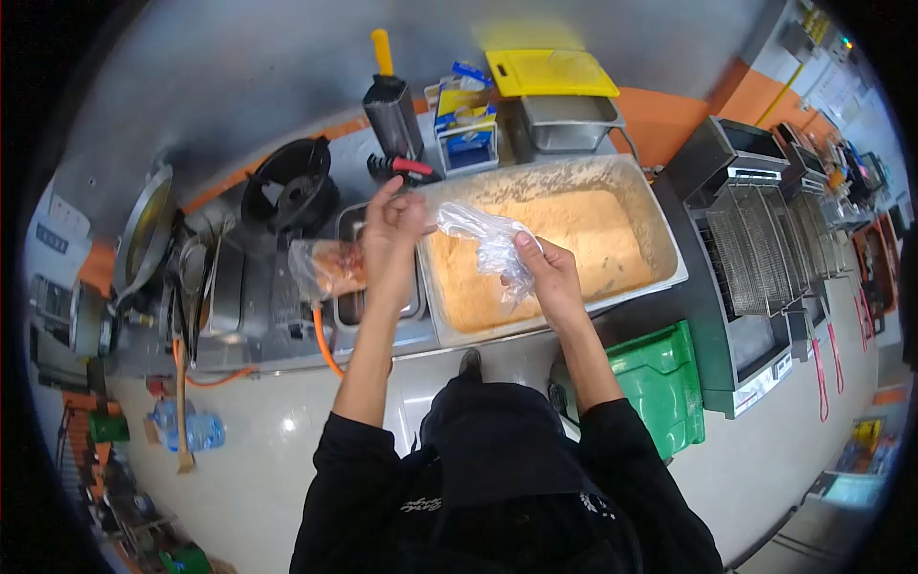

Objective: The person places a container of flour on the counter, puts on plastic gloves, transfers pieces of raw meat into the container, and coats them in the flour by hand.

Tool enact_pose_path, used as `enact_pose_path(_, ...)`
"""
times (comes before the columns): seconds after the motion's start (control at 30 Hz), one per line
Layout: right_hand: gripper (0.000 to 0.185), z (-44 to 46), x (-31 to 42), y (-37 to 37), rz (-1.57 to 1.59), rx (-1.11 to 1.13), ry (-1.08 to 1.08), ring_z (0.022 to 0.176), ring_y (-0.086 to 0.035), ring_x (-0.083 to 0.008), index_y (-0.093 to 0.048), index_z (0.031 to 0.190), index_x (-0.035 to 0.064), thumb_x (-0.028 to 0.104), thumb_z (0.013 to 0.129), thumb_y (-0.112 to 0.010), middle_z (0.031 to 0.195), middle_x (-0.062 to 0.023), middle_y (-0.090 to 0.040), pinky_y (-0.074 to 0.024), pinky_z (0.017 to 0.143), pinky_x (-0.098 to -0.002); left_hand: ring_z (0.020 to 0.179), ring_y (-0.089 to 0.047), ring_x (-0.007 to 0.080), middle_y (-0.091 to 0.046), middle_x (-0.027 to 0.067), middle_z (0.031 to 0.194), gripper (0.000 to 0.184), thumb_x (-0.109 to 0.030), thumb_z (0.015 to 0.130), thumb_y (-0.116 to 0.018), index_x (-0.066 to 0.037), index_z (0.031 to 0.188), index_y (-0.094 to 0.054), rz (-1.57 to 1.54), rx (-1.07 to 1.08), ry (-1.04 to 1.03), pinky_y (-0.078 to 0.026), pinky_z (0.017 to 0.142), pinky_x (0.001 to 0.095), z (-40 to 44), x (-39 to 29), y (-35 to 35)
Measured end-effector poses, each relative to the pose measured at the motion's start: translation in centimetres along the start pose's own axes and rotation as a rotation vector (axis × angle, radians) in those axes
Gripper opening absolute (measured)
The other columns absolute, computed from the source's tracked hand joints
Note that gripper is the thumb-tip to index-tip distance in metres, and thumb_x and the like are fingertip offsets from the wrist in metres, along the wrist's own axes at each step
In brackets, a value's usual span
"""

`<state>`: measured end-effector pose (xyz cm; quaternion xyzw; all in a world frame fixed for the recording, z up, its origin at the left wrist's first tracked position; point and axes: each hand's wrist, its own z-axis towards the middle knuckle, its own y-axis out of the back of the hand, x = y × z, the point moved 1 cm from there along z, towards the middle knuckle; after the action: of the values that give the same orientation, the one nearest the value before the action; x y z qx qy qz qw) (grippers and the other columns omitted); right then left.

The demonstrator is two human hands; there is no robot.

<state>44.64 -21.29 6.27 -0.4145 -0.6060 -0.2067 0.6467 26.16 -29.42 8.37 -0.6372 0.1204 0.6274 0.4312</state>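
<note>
Fingers of the bare right hand (550,273) pinched thin, clear, crumpled plastic film (486,239); the bare left hand's (392,230) were loosely spread.
Watching remotely, I saw the film above a rectangular grey metal tray (622,291) of pale-orange powder (598,225), left hand just beside; contact unclear. I judged a light edge grip best, loose folds kept clear of the powder.

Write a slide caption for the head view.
Right hand holds crumpled clear plastic above a metal pan of pale orange powder, left hand raised alongside.
</note>
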Motion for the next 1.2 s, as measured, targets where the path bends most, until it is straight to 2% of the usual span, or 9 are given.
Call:
enact_pose_path(0.03,0.039,-1.0,-0.7,0.2,0.03,0.018,-0.048,0.069,-0.051,-0.0043,-0.068,0.087,-0.0009,0.034,0.097,-0.054,0.074,0.001,-0.062,-0.0416,0.063,-0.0217,0.095,-0.061,0.0141,-0.054,0.0077,0.119,0.057,-0.016,0.091,-0.062,-0.011,0.139,-0.031,0.087,0.12,-0.109,-0.049,0.083,0.027,-1.9,2.4,0.2)
enact_pose_path(0.1,0.041,-2.6,-2.1,0.4,0.085,0.065,-0.14,0.071,-0.051,-0.0049,-0.068,0.087,-0.0004,0.036,0.097,-0.051,0.076,0.001,-0.062,-0.0417,0.066,-0.0225,0.101,-0.057,0.0151,-0.058,0.0065,0.107,0.046,-0.012,0.088,-0.065,-0.003,0.129,-0.046,-0.198,0.135,0.185,-0.05,0.084,0.0287,-6.4,3.4,-0.1)
enact_pose_path(0.2,0.042,-4.7,-4.3,1.4,-0.029,0.193,-0.247,0.073,-0.05,-0.0062,-0.067,0.088,0.0,0.037,0.097,-0.051,0.079,0.0008,-0.061,-0.0412,0.07,-0.0235,0.092,-0.06,0.0129,-0.062,0.003,0.096,0.028,-0.014,0.091,-0.063,-0.004,0.116,-0.056,-0.126,0.126,0.418,-0.05,0.082,0.0299,-9.9,3.4,1.3)
enact_pose_path(0.37,0.043,-7.0,-8.2,0.7,0.036,0.221,-0.252,0.074,-0.051,-0.0075,-0.066,0.088,-0.0005,0.038,0.097,-0.05,0.08,0.0001,-0.062,-0.0417,0.071,-0.0241,0.079,-0.059,0.0083,-0.063,0.0,0.091,0.015,-0.016,0.092,-0.061,-0.007,0.105,-0.06,-0.092,-0.305,0.272,-0.048,0.065,0.0247,-15.5,2.0,3.7)
enact_pose_path(0.6,0.04,-9.8,-6.7,-2.1,0.285,0.26,-0.46,0.09,-0.058,-0.0123,-0.057,0.112,-0.0028,0.034,0.098,-0.05,0.1,-0.0078,-0.063,-0.0473,0.076,-0.0269,0.059,-0.051,0.0063,-0.059,-0.0015,0.078,0.023,-0.024,0.087,-0.068,-0.005,0.099,-0.062,0.113,-0.227,0.464,-0.04,0.045,0.0233,-21.3,1.1,4.3)
enact_pose_path(0.73,0.035,-10.9,-7.5,-2.5,-0.007,0.368,-0.08,0.089,-0.057,-0.012,-0.054,0.118,0.004,0.033,0.097,-0.052,0.1,-0.0056,-0.061,-0.0454,0.074,-0.0245,0.054,-0.047,0.005,-0.057,-0.0028,0.073,0.02,-0.025,0.087,-0.069,-0.007,0.092,-0.063,0.107,-0.369,0.408,-0.037,0.044,0.0224,-21.7,-0.3,5.6)
enact_pose_path(0.9,0.029,-10.8,-9.3,-4.9,-0.013,0.198,-0.067,0.079,-0.055,-0.0108,-0.057,0.102,0.0036,0.032,0.098,-0.052,0.091,-0.0038,-0.061,-0.0446,0.069,-0.0238,0.055,-0.048,0.0051,-0.058,-0.0023,0.074,0.02,-0.025,0.088,-0.068,-0.007,0.093,-0.063,0.096,-0.441,0.392,-0.037,0.044,0.0223,-22.8,-1.1,9.5)
enact_pose_path(1.1,0.032,-13.0,-20.1,-6.5,-0.356,0.363,-0.116,0.065,-0.052,-0.0111,-0.058,0.081,0.0008,0.027,0.098,-0.051,0.069,-0.0025,-0.055,-0.0473,0.067,-0.0262,0.055,-0.048,0.0055,-0.058,-0.0023,0.073,0.023,-0.026,0.086,-0.069,-0.006,0.096,-0.063,0.138,-0.669,0.339,-0.037,0.046,0.0218,-26.5,-4.9,19.1)
enact_pose_path(1.2,0.028,-14.3,-30.4,-5.8,-0.353,0.499,-0.373,0.071,-0.054,-0.0119,-0.058,0.089,0.0001,0.024,0.1,-0.046,0.078,-0.0043,-0.056,-0.0492,0.071,-0.0271,0.055,-0.047,0.0053,-0.056,-0.0032,0.072,0.024,-0.026,0.086,-0.069,-0.005,0.097,-0.062,0.131,-0.792,0.337,-0.037,0.047,0.0216,-30.4,-5.8,23.9)
